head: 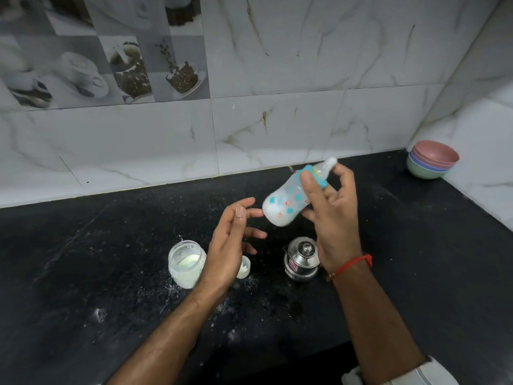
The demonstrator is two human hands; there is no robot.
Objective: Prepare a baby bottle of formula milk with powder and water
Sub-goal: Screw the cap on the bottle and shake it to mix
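My right hand [331,215] grips a baby bottle [288,202] in the air above the black counter, thumb across its blue collar. The bottle is tilted, teat up to the right, base down to the left, and white milky liquid fills it. My left hand [231,245] hovers open just left of the bottle's base, fingers relaxed and apart, holding nothing. Below it stands an open clear jar of white powder [186,263]. A small white scoop or cap [244,268] lies right of the jar, partly hidden by my left hand.
A small lidded steel pot [301,259] stands on the counter [83,273] under my right wrist. Spilled powder and wet spots dot the counter near the front. Stacked coloured bowls [431,159] sit in the back right corner against the tiled wall.
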